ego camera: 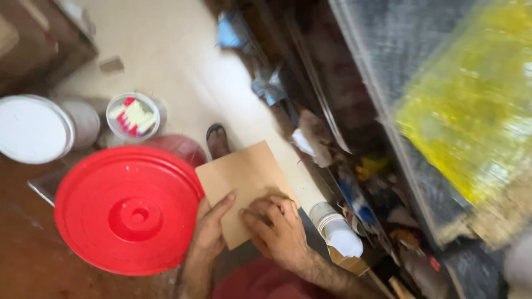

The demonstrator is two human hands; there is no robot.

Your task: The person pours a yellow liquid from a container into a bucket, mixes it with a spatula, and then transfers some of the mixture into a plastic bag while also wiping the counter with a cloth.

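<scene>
- Nearest the camera, the left hand [209,230] lies along the near-left edge of a flat tan cardboard sheet [244,182], fingers extended and thumb spread up onto the sheet face; the hand is largely open and presses the sheet rather than enclosing it.
- Beside it, the right hand [280,227] rests on the near-right part of the same sheet, fingers curled with the tips down on the card; whether it pinches the edge cannot be determined.
- Step in hand, as judged from hand placement: the sheet is being steadied or positioned flat. Both hands bear on its near half; the far half is uncovered.
- Next move, as a judgement: any shift of the sheet calls for both hands acting together, since the left edge of the sheet touches or slightly overlaps the round red plastic lid [128,210].
- Left of the sheet, the red lid has a raised central hub and lies flat on a dark brown surface [25,249].
- Just right of the right hand, a stack of white cups [335,226] lies on its side.
- Beyond the sheet, a foot in a sandal [216,140] stands on the pale floor [183,66].
- Farther left, a small clear round tub holding red and white pieces [133,116] stands near a white lidded bucket [36,128].
- Farthest right, a blurred yellow translucent bag [471,105] sits above dark cluttered shelving [354,138].
</scene>
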